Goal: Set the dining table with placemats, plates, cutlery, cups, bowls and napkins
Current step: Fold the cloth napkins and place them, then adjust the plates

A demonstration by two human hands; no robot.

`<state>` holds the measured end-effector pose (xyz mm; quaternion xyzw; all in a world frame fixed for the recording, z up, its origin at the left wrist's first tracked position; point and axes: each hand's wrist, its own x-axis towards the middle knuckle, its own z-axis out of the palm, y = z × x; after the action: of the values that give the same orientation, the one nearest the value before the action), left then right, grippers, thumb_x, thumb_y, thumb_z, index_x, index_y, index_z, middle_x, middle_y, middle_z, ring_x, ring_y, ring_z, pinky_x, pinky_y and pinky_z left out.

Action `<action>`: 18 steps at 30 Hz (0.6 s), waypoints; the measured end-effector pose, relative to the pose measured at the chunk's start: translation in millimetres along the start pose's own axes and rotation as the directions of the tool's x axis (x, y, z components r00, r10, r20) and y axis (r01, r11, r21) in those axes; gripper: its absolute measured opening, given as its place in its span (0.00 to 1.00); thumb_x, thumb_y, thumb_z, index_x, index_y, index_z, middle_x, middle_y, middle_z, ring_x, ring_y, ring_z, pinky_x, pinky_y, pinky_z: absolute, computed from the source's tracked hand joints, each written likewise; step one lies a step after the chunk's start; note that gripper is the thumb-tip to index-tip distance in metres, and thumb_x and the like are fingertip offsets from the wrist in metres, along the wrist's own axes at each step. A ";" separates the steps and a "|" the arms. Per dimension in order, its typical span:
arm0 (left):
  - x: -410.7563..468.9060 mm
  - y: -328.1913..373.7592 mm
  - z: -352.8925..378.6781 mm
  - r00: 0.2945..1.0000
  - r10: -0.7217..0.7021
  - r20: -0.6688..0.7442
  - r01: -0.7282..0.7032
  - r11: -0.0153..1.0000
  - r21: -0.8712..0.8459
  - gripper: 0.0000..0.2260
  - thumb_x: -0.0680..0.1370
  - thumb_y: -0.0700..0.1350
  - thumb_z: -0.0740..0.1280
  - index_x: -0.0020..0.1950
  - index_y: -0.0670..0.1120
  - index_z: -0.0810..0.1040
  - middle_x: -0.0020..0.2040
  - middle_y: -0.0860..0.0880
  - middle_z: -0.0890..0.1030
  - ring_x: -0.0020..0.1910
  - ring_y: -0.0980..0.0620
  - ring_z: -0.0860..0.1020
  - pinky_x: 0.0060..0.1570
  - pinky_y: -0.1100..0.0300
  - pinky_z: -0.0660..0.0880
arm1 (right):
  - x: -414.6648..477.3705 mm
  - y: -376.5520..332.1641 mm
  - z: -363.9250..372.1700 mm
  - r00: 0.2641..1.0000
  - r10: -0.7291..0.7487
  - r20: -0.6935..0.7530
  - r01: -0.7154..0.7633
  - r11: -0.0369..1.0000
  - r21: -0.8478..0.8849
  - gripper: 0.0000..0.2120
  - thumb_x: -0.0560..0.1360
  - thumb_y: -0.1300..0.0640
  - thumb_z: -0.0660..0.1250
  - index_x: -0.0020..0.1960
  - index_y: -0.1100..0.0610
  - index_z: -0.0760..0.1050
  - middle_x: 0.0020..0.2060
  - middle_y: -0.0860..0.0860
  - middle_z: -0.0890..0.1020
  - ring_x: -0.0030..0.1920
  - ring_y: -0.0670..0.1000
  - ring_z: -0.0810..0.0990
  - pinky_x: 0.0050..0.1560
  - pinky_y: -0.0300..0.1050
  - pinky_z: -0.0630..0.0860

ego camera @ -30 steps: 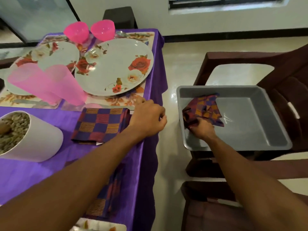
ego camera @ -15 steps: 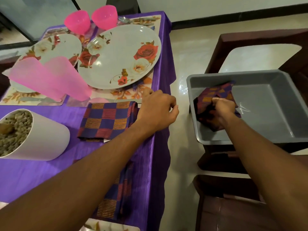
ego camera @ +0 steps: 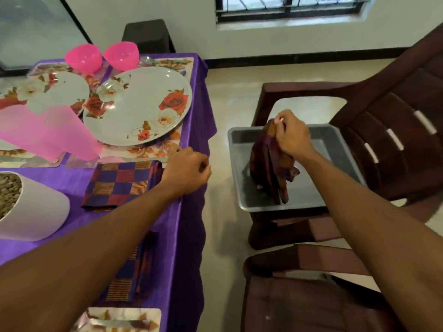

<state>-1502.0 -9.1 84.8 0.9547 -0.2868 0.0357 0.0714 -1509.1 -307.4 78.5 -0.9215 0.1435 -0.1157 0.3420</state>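
My right hand [ego camera: 291, 137] grips a checked purple-and-orange napkin [ego camera: 269, 161] and holds it hanging above the grey tray [ego camera: 335, 149] on a brown chair. My left hand [ego camera: 185, 170] rests loosely curled at the table's right edge, holding nothing, beside a folded checked napkin [ego camera: 122, 183] that lies flat on the purple tablecloth [ego camera: 187, 236]. Behind it a large floral plate [ego camera: 139, 106] sits on a floral placemat [ego camera: 153, 148]. A second folded napkin [ego camera: 127, 274] lies partly under my left forearm.
Two pink cups [ego camera: 48, 133] lie on their sides at left, two pink bowls [ego camera: 103, 56] stand at the back, and a smaller floral plate [ego camera: 50, 92] is at left. A white bowl of food [ego camera: 31, 207] stands near left. Brown chairs [ego camera: 395, 130] flank the table's right.
My right hand has lifted the napkin up out of the tray, so it now hangs. My left hand has stayed at the table edge.
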 end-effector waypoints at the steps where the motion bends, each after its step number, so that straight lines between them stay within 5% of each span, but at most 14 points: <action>1: 0.4 0.3 -0.5 1.000 0.002 0.000 -0.002 1.000 0.010 0.10 0.77 0.54 0.64 0.42 0.52 0.83 0.35 0.56 0.79 0.38 0.56 0.73 0.57 0.51 0.65 | 2.5 -7.4 -17.1 0.996 -0.077 -0.046 0.075 0.997 -0.028 0.09 0.84 0.53 0.55 0.58 0.55 0.71 0.42 0.51 0.77 0.42 0.53 0.76 0.43 0.47 0.68; 4: 1.7 -0.2 -1.4 1.000 0.001 0.031 -0.002 0.999 0.033 0.11 0.78 0.55 0.64 0.44 0.53 0.83 0.36 0.56 0.80 0.39 0.56 0.74 0.58 0.49 0.66 | 5.6 -26.9 -62.9 0.965 -0.249 -0.085 0.236 0.962 -0.136 0.08 0.84 0.52 0.54 0.56 0.53 0.69 0.39 0.50 0.78 0.38 0.54 0.75 0.40 0.49 0.69; 9: -5.5 17.3 -3.2 0.998 0.009 0.054 -0.014 0.996 0.089 0.10 0.76 0.55 0.65 0.43 0.53 0.84 0.35 0.56 0.81 0.39 0.54 0.74 0.54 0.49 0.64 | -4.6 -30.7 -109.8 0.957 -0.239 0.163 0.282 0.900 -0.332 0.05 0.83 0.50 0.55 0.55 0.48 0.68 0.43 0.52 0.82 0.42 0.58 0.79 0.41 0.55 0.76; 12: -13.5 49.5 -4.1 0.999 -0.040 0.027 0.043 0.992 -0.116 0.13 0.74 0.57 0.63 0.50 0.53 0.83 0.38 0.56 0.81 0.44 0.51 0.78 0.53 0.49 0.67 | -20.0 -37.3 -133.6 0.943 -0.306 0.132 0.331 0.907 -0.262 0.05 0.83 0.50 0.56 0.54 0.48 0.69 0.43 0.49 0.82 0.42 0.55 0.80 0.44 0.56 0.78; 18: -20.3 119.4 -10.2 0.984 -0.158 0.077 0.173 0.799 -0.575 0.33 0.72 0.50 0.76 0.74 0.49 0.68 0.65 0.48 0.77 0.64 0.49 0.74 0.62 0.51 0.72 | -53.8 -55.8 -158.3 0.865 -0.330 0.377 0.439 0.863 -0.251 0.05 0.82 0.51 0.60 0.54 0.47 0.75 0.44 0.46 0.81 0.45 0.52 0.79 0.46 0.50 0.76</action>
<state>-1585.2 -95.1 106.5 0.9092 -0.2005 -0.0718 0.3579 -1598.1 -342.9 226.4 -0.9813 -0.0861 -0.0050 0.1719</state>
